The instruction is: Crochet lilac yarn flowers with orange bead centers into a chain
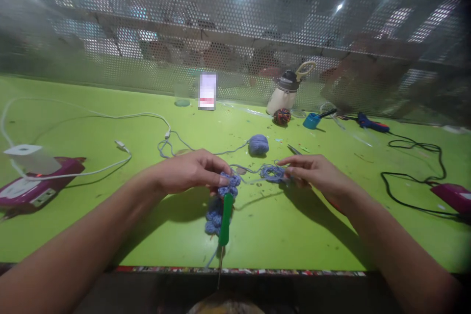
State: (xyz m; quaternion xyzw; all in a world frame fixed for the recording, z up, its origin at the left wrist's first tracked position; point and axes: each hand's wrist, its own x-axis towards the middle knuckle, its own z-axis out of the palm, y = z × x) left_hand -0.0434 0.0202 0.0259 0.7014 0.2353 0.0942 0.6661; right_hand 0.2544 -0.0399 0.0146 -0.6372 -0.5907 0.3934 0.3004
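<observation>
My left hand (193, 169) pinches a blue-purple crochet piece (230, 185) between thumb and fingers. Below it hangs or lies more of the puffy crochet work (212, 221); whether the two are one piece I cannot tell. A crochet hook with a green handle (225, 221) points down over the table's front edge, its top end touching the held piece. My right hand (316, 174) is closed at the right side of a loose tangle of the same yarn (272, 173), with its fingertips on the strands. Beyond, a blue-purple yarn ball (258, 144) trails a strand leftward.
Scissors (294, 149) lie just beyond my right hand. Farther back stand a bottle (283, 93), a dark multicoloured ball (281, 117), a blue pot (311, 121) and a phone (208, 91). A glue gun (372, 122) lies right; a power strip (44, 181) with white cables lies left.
</observation>
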